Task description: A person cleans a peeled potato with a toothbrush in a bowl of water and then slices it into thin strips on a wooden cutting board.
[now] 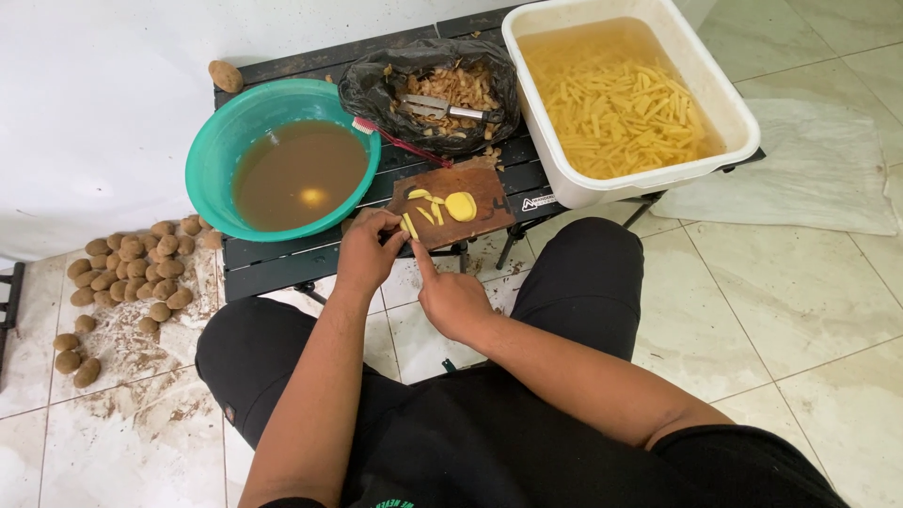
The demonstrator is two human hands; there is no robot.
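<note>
On board (470,183): perhaps five potato pieces (460,206)

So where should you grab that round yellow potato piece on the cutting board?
Pinch the round potato piece across its curved sides, coming down from above. It looks to lie flat on the wooden cutting board, so nothing can slide under it. Its right side has bare board, while cut strips crowd the left. The right hand is probably the handier one; the left hand is at a strip.

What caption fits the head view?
Left hand and right hand at potato strips on a wooden cutting board.
</note>
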